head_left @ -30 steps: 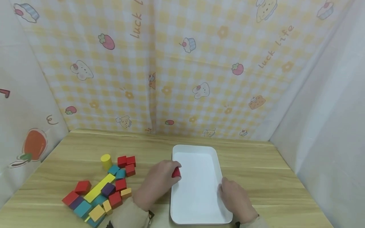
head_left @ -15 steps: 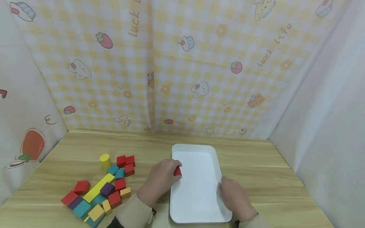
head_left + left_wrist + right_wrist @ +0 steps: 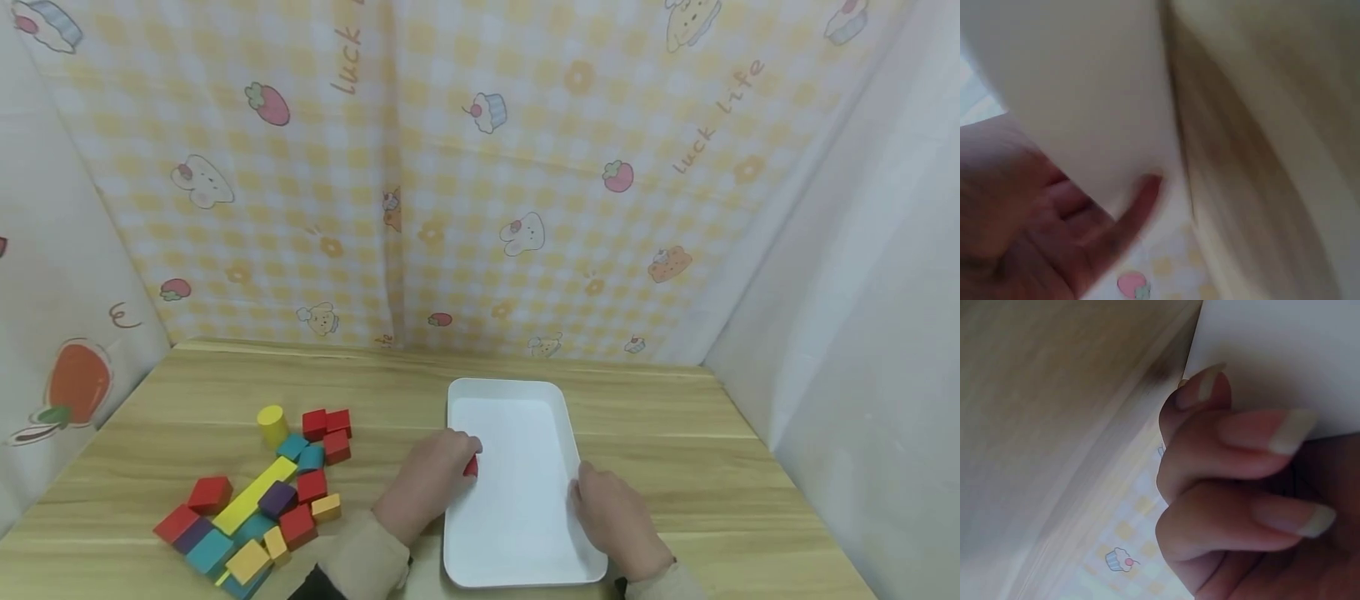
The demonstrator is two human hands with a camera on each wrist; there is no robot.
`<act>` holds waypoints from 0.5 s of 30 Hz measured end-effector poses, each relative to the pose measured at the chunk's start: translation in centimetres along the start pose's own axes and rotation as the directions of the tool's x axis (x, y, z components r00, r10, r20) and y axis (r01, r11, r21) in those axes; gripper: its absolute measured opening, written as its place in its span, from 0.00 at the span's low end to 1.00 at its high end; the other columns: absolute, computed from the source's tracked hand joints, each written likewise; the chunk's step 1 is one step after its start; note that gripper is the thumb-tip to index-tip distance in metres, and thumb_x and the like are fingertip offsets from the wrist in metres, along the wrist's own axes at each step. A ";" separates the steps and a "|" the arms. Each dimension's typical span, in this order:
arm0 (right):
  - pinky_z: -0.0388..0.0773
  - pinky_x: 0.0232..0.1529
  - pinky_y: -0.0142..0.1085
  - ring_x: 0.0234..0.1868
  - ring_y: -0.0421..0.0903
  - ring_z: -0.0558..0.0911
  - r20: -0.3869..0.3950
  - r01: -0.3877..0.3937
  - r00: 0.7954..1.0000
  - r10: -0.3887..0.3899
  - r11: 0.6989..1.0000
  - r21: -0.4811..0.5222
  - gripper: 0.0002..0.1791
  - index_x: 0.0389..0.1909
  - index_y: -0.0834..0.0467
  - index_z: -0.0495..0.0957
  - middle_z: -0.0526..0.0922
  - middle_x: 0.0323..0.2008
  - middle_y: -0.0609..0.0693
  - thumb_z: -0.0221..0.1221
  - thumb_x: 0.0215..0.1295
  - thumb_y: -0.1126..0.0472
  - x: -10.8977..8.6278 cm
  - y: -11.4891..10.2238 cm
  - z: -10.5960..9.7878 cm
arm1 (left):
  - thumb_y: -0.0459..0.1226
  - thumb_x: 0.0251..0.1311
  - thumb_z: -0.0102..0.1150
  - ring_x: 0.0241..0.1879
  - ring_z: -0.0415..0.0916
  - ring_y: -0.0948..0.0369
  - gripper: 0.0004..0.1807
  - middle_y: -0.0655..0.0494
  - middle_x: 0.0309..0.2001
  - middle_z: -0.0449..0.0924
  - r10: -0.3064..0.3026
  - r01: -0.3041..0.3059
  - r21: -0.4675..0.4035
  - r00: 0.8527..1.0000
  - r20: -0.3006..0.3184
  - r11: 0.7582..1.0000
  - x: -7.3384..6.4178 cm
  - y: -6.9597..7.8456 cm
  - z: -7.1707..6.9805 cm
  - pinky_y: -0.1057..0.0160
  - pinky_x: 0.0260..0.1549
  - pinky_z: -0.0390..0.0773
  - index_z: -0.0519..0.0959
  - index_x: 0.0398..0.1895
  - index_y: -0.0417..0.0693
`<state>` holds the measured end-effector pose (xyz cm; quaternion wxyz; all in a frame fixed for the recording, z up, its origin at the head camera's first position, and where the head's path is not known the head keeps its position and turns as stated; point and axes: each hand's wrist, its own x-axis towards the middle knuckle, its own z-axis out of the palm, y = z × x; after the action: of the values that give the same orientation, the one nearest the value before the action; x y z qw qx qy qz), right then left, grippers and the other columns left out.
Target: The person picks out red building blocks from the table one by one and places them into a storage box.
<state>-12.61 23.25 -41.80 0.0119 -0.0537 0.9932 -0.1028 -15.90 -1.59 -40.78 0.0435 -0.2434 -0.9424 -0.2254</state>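
My left hand (image 3: 431, 479) pinches a red block (image 3: 471, 467) over the left rim of a white rectangular tray (image 3: 517, 492); most of the block is hidden by the fingers. In the left wrist view one finger (image 3: 1147, 190) extends along the tray's outer wall (image 3: 1097, 94), and the block is out of sight. At the tray's right side my right hand (image 3: 618, 521) grips the rim. The right wrist view shows its curled fingers (image 3: 1210, 450) against the tray's white wall (image 3: 1272, 356).
Many wooden blocks lie loosely grouped on the left of the wooden table (image 3: 637, 417), among them a red cube (image 3: 209, 495), a long yellow bar (image 3: 255, 496) and a purple block (image 3: 277, 500). A yellow cylinder (image 3: 273, 426) stands behind them. Patterned cloth (image 3: 480, 208) hangs at the back.
My left hand with the red block has dipped slightly toward the tray's left rim. My right hand keeps its grip on the tray. The head view has shifted slightly.
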 end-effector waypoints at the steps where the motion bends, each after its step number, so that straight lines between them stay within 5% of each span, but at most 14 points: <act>1: 0.68 0.19 0.38 0.20 0.45 0.71 -0.002 0.001 1.000 -0.001 1.000 0.004 0.08 0.33 0.63 0.74 0.74 0.19 0.52 0.53 0.72 0.63 0.0 0.0 0.0 | 0.27 0.52 0.71 0.23 0.63 0.64 0.12 0.60 0.20 0.70 0.019 -0.019 0.016 1.000 -0.009 1.000 0.0 0.0 0.3 0.70 0.22 0.64 0.77 0.21 0.48; 7: 0.69 0.20 0.39 0.20 0.45 0.72 -0.016 0.010 1.000 -0.010 1.000 0.015 0.08 0.33 0.63 0.74 0.75 0.20 0.53 0.53 0.71 0.63 0.1 -0.1 -0.1 | 0.27 0.50 0.71 0.22 0.62 0.64 0.16 0.60 0.19 0.68 0.053 -0.048 0.073 0.996 -0.070 0.996 -0.1 0.2 1.0 0.70 0.20 0.62 0.72 0.18 0.49; 15: 0.69 0.20 0.40 0.21 0.45 0.72 -0.025 0.018 1.000 -0.018 1.000 0.009 0.08 0.31 0.63 0.73 0.75 0.19 0.53 0.53 0.71 0.64 0.1 0.1 0.0 | 0.27 0.50 0.71 0.22 0.62 0.64 0.15 0.60 0.20 0.68 0.048 -0.044 0.066 0.997 -0.056 0.997 -0.1 0.3 1.0 0.70 0.20 0.62 0.73 0.18 0.49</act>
<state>-12.68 23.32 -41.79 -0.0010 -0.0614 0.9922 -0.1082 -15.64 -1.00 -41.58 0.0835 -0.2571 -0.9417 -0.2004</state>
